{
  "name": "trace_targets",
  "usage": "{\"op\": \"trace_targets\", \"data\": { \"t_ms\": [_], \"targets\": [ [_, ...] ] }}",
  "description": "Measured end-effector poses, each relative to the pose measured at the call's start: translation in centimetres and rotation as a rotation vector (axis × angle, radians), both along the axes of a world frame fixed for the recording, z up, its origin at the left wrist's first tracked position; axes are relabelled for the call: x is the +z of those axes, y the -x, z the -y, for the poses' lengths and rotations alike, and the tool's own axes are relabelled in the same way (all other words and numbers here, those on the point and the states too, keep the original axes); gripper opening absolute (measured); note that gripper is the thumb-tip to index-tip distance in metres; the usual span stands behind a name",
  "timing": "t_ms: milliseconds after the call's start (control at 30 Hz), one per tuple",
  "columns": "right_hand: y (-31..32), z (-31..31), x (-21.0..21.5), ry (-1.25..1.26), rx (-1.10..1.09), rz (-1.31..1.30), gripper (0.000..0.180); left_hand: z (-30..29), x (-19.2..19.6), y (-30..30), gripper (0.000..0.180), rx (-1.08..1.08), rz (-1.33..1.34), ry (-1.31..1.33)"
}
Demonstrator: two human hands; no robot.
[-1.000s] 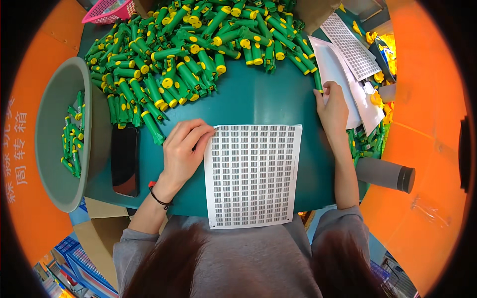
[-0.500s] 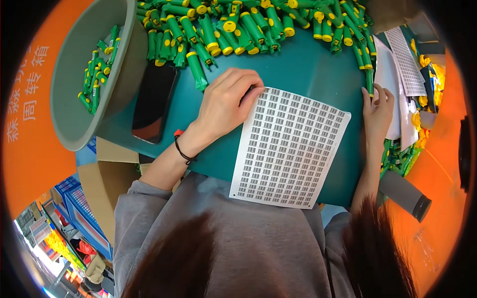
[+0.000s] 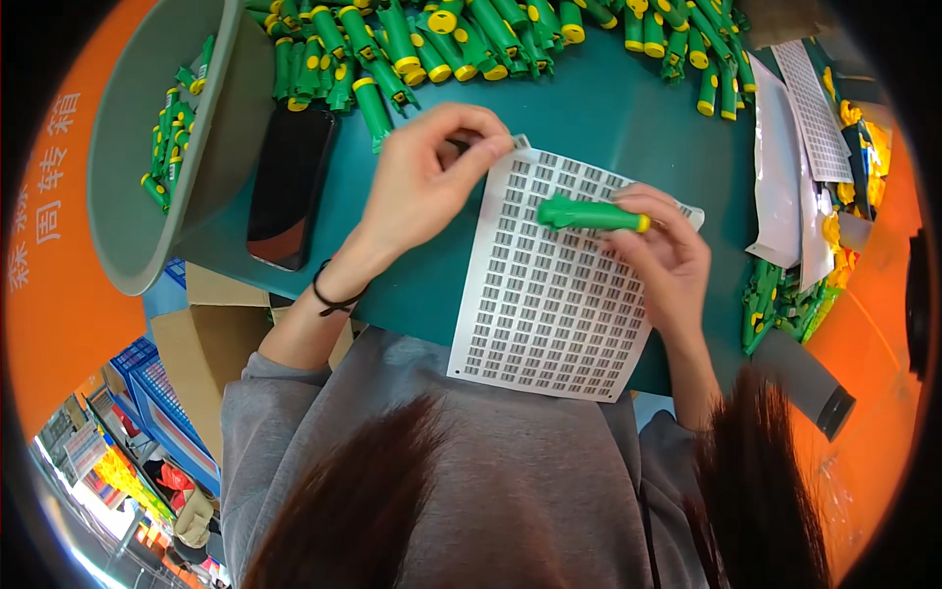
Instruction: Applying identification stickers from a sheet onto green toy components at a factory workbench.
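One green, yellow-capped plastic tube [image 3: 587, 215] is grasped in the right hand [image 3: 675, 253] above the white, label-printed paper sheet [image 3: 545, 314]; the left hand [image 3: 422, 182] pinches the sheet's upper-left corner; a loose grip could drop the tube.

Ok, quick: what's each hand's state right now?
Left hand: closed, pinching the top-left corner of the white rectangular label sheet.
Right hand: holding a green plastic tube with a yellow end.
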State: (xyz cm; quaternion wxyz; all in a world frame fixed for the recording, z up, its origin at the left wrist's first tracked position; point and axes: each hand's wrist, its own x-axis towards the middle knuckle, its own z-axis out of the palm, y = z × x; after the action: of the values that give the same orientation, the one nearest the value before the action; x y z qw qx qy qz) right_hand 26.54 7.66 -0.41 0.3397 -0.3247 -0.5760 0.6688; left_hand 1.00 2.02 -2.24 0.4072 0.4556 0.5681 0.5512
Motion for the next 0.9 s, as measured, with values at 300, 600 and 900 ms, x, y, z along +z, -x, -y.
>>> {"op": "trace_targets", "data": {
  "t_ms": [300,600,900],
  "targets": [
    [0.4,1.7,0.4,0.109,0.014,0.024,0.04,1.3,5.5,-4.2,0.009,-0.244,-0.097,0.1],
    [-0.6,1.4,-0.7,-0.233,0.043,-0.002,0.042,0.4,6.3,-4.5,0.013,-0.316,-0.181,0.209],
    [-0.7,1.8,0.1,-0.189,0.008,0.021,0.042,0.1,6.6,-4.9,0.012,-0.328,-0.225,0.211]
  ]
}}
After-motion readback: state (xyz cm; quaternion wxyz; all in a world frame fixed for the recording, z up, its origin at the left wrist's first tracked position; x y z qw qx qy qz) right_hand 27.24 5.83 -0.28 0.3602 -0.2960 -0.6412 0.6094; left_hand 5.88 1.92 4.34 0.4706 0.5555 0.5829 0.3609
